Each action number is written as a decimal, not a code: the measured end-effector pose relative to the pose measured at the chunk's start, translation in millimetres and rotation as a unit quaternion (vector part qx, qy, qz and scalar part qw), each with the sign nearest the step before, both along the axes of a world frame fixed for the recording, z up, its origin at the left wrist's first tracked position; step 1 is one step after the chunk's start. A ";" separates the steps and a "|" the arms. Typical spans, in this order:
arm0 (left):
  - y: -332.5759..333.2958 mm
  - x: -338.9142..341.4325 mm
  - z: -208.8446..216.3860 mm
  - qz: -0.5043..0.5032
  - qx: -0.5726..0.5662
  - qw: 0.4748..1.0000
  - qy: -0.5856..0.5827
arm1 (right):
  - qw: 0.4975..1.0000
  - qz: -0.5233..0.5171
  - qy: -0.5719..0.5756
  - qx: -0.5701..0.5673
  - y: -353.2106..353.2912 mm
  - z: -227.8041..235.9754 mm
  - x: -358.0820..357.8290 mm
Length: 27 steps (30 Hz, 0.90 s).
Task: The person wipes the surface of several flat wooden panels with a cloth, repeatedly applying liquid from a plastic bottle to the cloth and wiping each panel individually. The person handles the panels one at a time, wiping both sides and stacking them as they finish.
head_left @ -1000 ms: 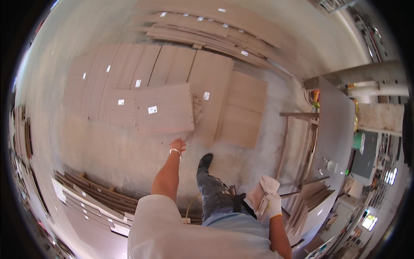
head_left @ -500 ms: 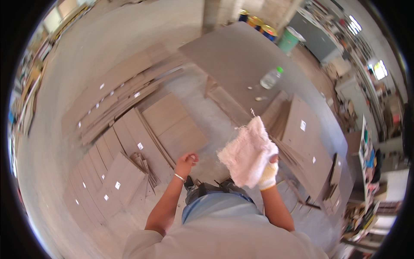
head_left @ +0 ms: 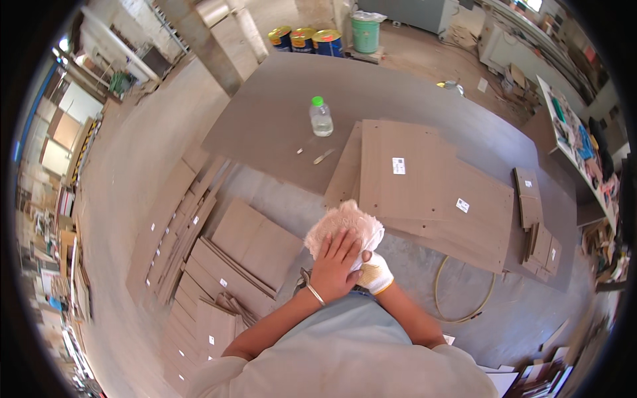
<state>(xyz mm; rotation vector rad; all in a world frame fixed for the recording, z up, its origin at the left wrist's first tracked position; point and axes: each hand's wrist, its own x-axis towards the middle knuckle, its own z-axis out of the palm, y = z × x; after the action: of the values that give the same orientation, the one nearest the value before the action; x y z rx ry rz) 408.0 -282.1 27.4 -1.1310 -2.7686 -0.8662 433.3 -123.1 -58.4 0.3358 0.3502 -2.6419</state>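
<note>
A fluffy pale pink cloth is bunched up in front of my body, short of the table edge. My left hand, bare with a bangle at the wrist, lies flat over it with the fingers stretched out. In a white and yellow knit glove, my right hand grips the cloth from its lower right side. Part of that hand's thumb shows bare; its other fingers are mostly hidden behind the cloth. Just beyond, brown panels with white labels lie stacked on the large dark table.
A clear bottle with a green cap stands on the table. Stacks of brown boards cover the floor at left. A yellowish hose loops below the panels. Metal drums and a green bucket stand beyond the table.
My view has turned right toward the table. My left hand has come across onto the cloth, which is now bunched between both hands rather than hanging from the right alone.
</note>
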 end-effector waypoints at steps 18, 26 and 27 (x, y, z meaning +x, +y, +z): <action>77.8 -229.1 -30.9 -0.115 0.218 0.957 -0.152 | 0.904 -0.409 -0.106 0.073 128.6 1.0 -50.4; -20.0 -517.8 -221.8 0.155 0.220 0.926 -0.266 | 0.810 -0.461 -0.262 0.251 123.2 -9.7 -113.4; -26.5 -541.0 -224.3 0.138 0.235 0.910 -0.313 | 0.820 -0.468 -0.233 0.232 114.1 8.8 -131.9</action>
<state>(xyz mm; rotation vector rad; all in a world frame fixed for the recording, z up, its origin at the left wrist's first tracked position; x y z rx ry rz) -133.1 -308.6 -196.8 -0.4045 -2.7613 -1.9867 301.4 -9.0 -49.6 1.6550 0.8259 -3.1722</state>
